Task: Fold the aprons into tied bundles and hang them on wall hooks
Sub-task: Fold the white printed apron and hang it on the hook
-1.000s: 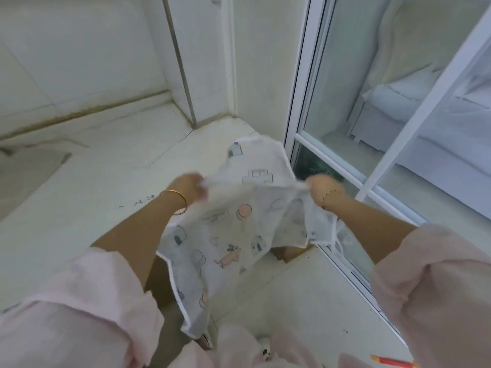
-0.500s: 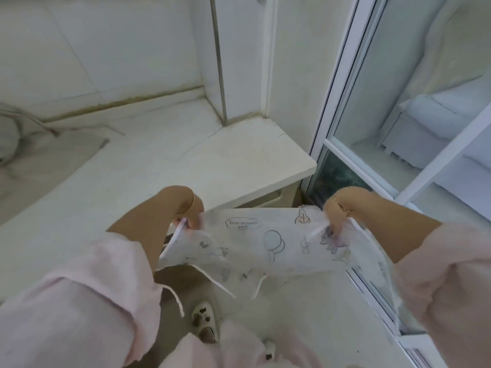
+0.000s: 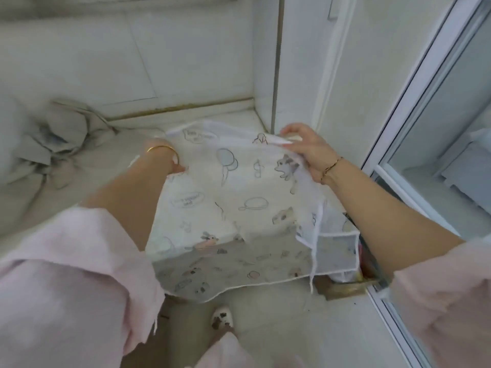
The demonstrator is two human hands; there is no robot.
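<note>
The printed apron (image 3: pixel 239 197) lies spread across the white ledge (image 3: pixel 106 181), its lower part hanging over the front edge toward the floor. The right hand (image 3: pixel 305 152) grips the far right corner, fingers curled over the fabric. The left hand (image 3: pixel 174 166), gold bangle at the wrist, is at the apron's left edge, but I cannot tell how its fingers sit. A crumpled grey cloth (image 3: pixel 53 147) rests further left on the ledge.

A white ledge (image 3: pixel 66 203) meets a tiled wall (image 3: pixel 106 62). A glass door (image 3: pixel 457 75) stands at right. Below, what looks like a spotted slipper (image 3: pixel 221 316) sits on the floor (image 3: pixel 279 328).
</note>
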